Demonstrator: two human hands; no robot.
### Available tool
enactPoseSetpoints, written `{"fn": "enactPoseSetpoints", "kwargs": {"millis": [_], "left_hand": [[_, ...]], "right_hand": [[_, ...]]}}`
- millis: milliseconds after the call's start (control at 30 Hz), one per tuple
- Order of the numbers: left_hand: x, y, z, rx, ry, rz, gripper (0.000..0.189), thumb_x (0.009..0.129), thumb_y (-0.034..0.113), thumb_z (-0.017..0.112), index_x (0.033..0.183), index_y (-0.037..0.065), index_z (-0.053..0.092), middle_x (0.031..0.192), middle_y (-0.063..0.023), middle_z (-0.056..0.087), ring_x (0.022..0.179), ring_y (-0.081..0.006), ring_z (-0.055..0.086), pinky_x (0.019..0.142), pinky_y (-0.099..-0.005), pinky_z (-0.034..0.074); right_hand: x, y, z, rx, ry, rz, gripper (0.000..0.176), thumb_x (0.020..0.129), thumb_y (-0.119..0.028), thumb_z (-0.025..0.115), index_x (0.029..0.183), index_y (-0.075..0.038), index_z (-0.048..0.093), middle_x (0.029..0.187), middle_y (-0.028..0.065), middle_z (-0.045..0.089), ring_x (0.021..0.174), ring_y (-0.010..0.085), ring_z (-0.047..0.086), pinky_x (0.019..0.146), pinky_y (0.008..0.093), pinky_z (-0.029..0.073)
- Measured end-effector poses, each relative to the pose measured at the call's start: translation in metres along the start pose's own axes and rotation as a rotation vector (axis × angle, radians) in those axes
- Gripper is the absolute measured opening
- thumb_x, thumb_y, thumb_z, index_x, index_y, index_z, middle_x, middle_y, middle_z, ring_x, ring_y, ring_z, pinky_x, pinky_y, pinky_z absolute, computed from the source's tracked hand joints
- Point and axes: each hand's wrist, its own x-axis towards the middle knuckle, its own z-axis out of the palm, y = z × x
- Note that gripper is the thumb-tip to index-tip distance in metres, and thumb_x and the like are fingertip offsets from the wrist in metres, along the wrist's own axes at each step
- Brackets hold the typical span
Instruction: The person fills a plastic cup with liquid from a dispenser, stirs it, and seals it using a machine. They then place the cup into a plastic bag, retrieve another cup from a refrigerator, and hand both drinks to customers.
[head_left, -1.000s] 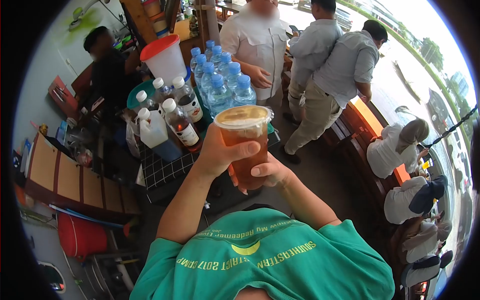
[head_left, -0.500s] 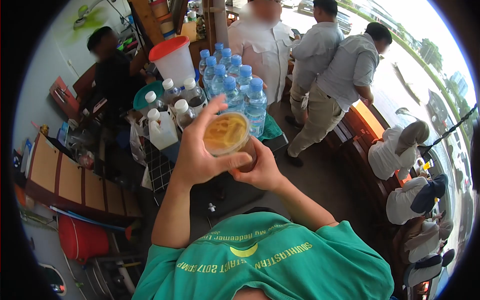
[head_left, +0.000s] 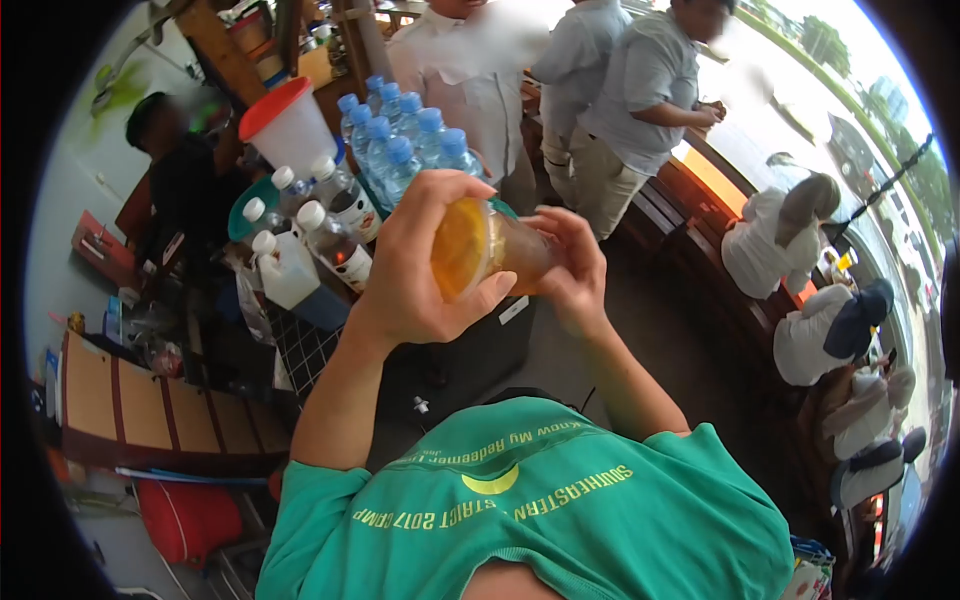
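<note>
A clear plastic cup (head_left: 520, 255) of amber drink lies tipped on its side between my hands, its domed or sealed lid facing left. My left hand (head_left: 400, 275) is wrapped round the lid end, thumb along the near side. At the base end, my right hand (head_left: 578, 275) grips the cup with curved fingers. Behind my left hand stand several dark-liquid bottles with white caps (head_left: 335, 240) and a whitish jug (head_left: 290, 275). Just beyond are several water bottles (head_left: 400, 165) with blue caps, partly hidden by my left hand.
A white tub (head_left: 290, 130) with a red rim stands behind the bottles. People in light shirts (head_left: 640, 90) stand ahead, and others sit at a bench (head_left: 775, 245) on the right. A person in black (head_left: 185, 190) is at left, above a wooden cabinet (head_left: 145, 400).
The cup has tipped from nearly upright to lying sideways, its base swinging right. My right hand has moved right and up with it. The whole view has shifted.
</note>
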Motion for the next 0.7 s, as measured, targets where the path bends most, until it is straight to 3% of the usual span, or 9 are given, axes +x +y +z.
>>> {"fn": "enactPoseSetpoints", "kwargs": {"millis": [33,133,200,267,300,333,433,600,700], "left_hand": [[-0.005,-0.005,0.011,-0.046,0.069,0.002,0.065,0.068,0.018,0.085,0.123,0.002,0.055,0.114,-0.0158,0.058,0.103,-0.0331,0.060,0.093,-0.0408,0.049],[-0.010,-0.012,0.042,-0.091,0.081,0.172,0.065,0.068,0.018,0.085,0.123,0.002,0.055,0.116,-0.0158,0.057,0.105,-0.0335,0.059,0.094,-0.0417,0.049],[-0.011,-0.026,0.054,-0.136,0.080,0.171,0.070,0.069,0.019,0.085,0.128,0.001,0.054,0.123,-0.0174,0.056,0.112,-0.0352,0.057,0.098,-0.0434,0.047],[-0.007,-0.032,0.061,-0.234,0.046,-0.128,0.079,0.069,0.022,0.087,0.136,0.000,0.050,0.130,-0.0190,0.053,0.119,-0.0366,0.055,0.103,-0.0442,0.045],[0.000,-0.029,0.062,-0.073,-0.017,0.079,0.088,0.071,0.028,0.089,0.141,0.000,0.045,0.135,-0.0196,0.052,0.125,-0.0358,0.053,0.107,-0.0433,0.042],[0.001,-0.028,0.067,-0.074,-0.018,0.079,0.088,0.071,0.028,0.089,0.141,0.000,0.045,0.135,-0.0196,0.052,0.125,-0.0358,0.053,0.107,-0.0433,0.042],[-0.005,-0.038,0.090,-0.333,0.041,-0.169,0.095,0.072,0.039,0.091,0.143,-0.001,0.041,0.133,-0.0170,0.052,0.116,-0.0283,0.056,0.099,-0.0379,0.047],[-0.003,-0.037,0.108,-0.419,0.109,-0.119,0.092,0.069,0.035,0.093,0.137,-0.003,0.044,0.128,-0.0185,0.054,0.106,-0.0255,0.060,0.088,-0.0344,0.052],[0.008,-0.037,0.110,-0.204,0.114,0.181,0.085,0.068,0.031,0.093,0.133,-0.002,0.048,0.124,-0.0196,0.056,0.105,-0.0271,0.061,0.087,-0.0354,0.052]], "right_hand": [[0.000,-0.004,-0.009,0.095,0.145,0.179,0.060,0.092,-0.030,0.069,0.140,0.000,0.048,0.129,0.0170,0.061,0.119,0.0268,0.062,0.090,0.0396,0.058],[-0.001,-0.021,-0.028,0.503,0.110,0.461,0.060,0.097,-0.042,0.061,0.138,-0.001,0.049,0.124,0.0171,0.061,0.112,0.0267,0.066,0.078,0.0430,0.063],[-0.003,-0.026,-0.041,0.571,0.042,0.458,0.050,0.097,-0.035,0.063,0.133,-0.002,0.051,0.122,0.0177,0.062,0.105,0.0267,0.068,0.066,0.0438,0.065],[-0.008,-0.023,-0.047,0.400,0.141,0.301,0.045,0.095,-0.028,0.067,0.128,-0.002,0.052,0.122,0.0186,0.062,0.100,0.0269,0.070,0.065,0.0405,0.065],[-0.008,-0.031,-0.042,0.350,0.198,0.220,0.041,0.092,-0.019,0.072,0.124,-0.002,0.053,0.125,0.0182,0.061,0.109,0.0270,0.067,0.081,0.0425,0.063],[-0.011,-0.029,-0.046,0.350,0.199,0.220,0.041,0.092,-0.019,0.072,0.124,-0.002,0.053,0.125,0.0182,0.061,0.109,0.0270,0.067,0.081,0.0425,0.063],[-0.021,-0.022,-0.063,0.255,0.214,0.011,0.042,0.086,-0.013,0.077,0.120,-0.003,0.055,0.134,0.0174,0.057,0.127,0.0255,0.056,0.111,0.0434,0.043],[-0.017,-0.030,-0.088,0.132,0.079,-0.127,0.045,0.086,-0.017,0.075,0.123,-0.002,0.056,0.133,0.0186,0.056,0.124,0.0260,0.057,0.108,0.0438,0.045],[-0.009,-0.048,-0.096,0.371,0.012,0.333,0.051,0.095,-0.038,0.064,0.128,0.001,0.057,0.126,0.0177,0.062,0.115,0.0262,0.064,0.096,0.0457,0.055]]}}
